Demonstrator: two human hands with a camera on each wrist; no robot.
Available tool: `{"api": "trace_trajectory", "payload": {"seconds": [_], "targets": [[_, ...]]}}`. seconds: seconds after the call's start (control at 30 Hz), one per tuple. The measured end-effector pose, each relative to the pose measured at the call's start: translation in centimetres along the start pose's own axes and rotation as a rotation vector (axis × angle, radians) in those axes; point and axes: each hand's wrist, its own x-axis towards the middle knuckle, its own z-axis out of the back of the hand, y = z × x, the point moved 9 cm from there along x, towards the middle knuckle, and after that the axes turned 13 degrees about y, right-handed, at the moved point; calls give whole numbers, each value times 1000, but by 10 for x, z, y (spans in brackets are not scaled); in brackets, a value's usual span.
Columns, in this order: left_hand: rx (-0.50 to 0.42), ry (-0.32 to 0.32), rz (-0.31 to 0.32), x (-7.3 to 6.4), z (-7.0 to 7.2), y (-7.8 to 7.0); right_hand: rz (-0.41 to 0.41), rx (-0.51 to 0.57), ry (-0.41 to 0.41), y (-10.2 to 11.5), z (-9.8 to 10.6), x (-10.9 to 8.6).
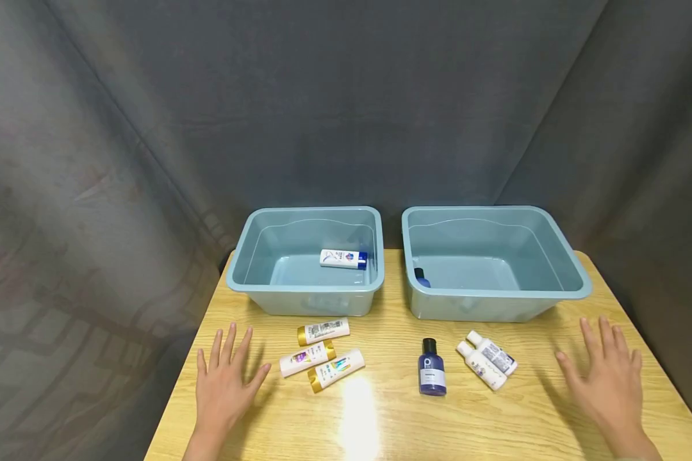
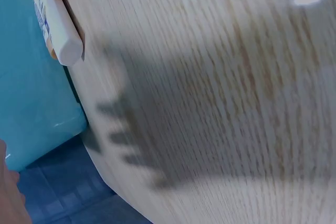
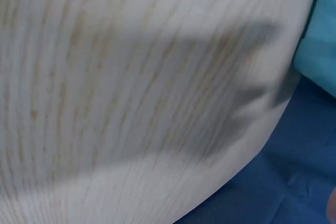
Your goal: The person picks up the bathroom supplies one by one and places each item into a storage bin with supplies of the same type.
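Bottles [image 1: 432, 374] between outspread fingers [image 1: 229, 344]

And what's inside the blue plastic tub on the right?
One bottle, at the near left corner: only its dark cap and blue shoulder show. The tub hides the rest behind its near wall, plus anything else lying there.

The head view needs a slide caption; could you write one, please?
Left hand and right hand, both open, flank six bottles before two bins.
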Motion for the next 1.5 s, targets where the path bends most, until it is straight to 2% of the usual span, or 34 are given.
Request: {"api": "trace_trajectory", "payload": {"seconds": [0.4, 0.6, 0.87, 1.5], "targets": [[-3, 37, -9, 0, -11, -4, 48, 151, -95, 2, 19, 4], [-6, 28, -18, -1, -14, -7, 46, 223, -105, 3, 23, 7], [-17, 20, -21, -4, -17, -6, 49, 377, -174, 5, 35, 18], [-13, 26, -43, -6, -25, -12, 14, 558, -205, 5, 43, 46]]}}
